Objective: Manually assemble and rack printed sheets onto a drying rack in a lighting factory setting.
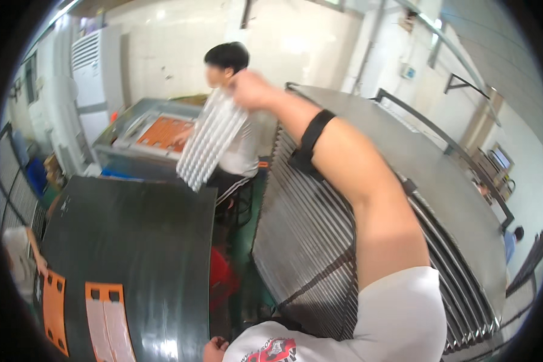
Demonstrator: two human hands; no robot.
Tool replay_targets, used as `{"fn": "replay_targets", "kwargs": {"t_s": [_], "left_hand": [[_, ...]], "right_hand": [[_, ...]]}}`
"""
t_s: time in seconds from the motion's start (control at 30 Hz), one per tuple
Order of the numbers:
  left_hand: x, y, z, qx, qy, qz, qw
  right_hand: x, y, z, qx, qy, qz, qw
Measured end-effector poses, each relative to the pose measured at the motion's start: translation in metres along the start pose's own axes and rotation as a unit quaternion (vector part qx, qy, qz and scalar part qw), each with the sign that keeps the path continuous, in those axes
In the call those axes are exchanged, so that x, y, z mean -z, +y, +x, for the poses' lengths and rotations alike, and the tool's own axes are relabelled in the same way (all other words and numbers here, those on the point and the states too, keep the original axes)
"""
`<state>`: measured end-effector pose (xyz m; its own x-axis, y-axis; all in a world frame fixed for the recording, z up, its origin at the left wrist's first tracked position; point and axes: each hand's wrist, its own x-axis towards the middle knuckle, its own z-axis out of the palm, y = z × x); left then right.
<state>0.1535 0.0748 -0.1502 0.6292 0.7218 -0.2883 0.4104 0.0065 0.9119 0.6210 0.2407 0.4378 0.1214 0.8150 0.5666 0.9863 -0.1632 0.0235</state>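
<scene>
My right arm, with a black band on the wrist, is stretched up and forward. Its hand (250,90) is closed on the top end of a silvery-white sheet with rows of ridges (208,142), which hangs down at a slant. Low in the view, my left hand (214,349) is curled beside the right edge of a dark green belt table (145,241). What its fingers hold, if anything, is hidden. On the belt lie an orange sheet with two pale panels (110,323) and another orange sheet with cutouts (55,311).
At the left, another person's hand (42,267) touches the outer orange sheet. Beyond the belt, a seated co-worker (238,139) reaches to an orange sheet (163,134) on a work table. A large rack of stacked metal trays (308,223) stands to the right. A red object (222,277) sits beside the belt.
</scene>
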Motion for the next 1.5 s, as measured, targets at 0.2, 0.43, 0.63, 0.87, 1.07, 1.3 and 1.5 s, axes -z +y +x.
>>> {"fn": "replay_targets", "kwargs": {"t_s": [0.2, 0.43, 0.63, 0.87, 1.07, 1.3, 1.5], "left_hand": [[0.003, 0.094, 0.031, -0.004, -0.118, 0.133, 0.984], [-0.02, 0.139, 0.097, 0.003, -0.184, 0.133, 0.974], [-0.05, 0.139, 0.147, -0.008, -0.205, 0.165, 0.965], [-0.064, 0.189, 0.15, -0.042, -0.219, 0.223, 0.949], [-0.059, 0.136, 0.165, -0.082, -0.228, 0.249, 0.938], [-0.094, 0.039, 0.205, -0.122, -0.234, 0.31, 0.914], [-0.073, 0.073, 0.152, -0.141, -0.176, 0.278, 0.934]], "right_hand": [[0.224, 0.14, -0.052, -0.336, 0.093, 0.134, 0.927], [0.383, 0.283, -0.237, -0.549, 0.323, 0.17, 0.752], [0.347, 0.381, -0.404, -0.648, 0.378, 0.193, 0.632], [0.278, 0.386, -0.506, -0.785, 0.362, 0.124, 0.486], [0.286, 0.346, -0.437, -0.618, 0.098, -0.365, 0.689], [0.349, 0.373, -0.276, -0.438, 0.013, -0.468, 0.768], [0.237, 0.181, -0.009, -0.105, 0.008, -0.334, 0.937]]}}
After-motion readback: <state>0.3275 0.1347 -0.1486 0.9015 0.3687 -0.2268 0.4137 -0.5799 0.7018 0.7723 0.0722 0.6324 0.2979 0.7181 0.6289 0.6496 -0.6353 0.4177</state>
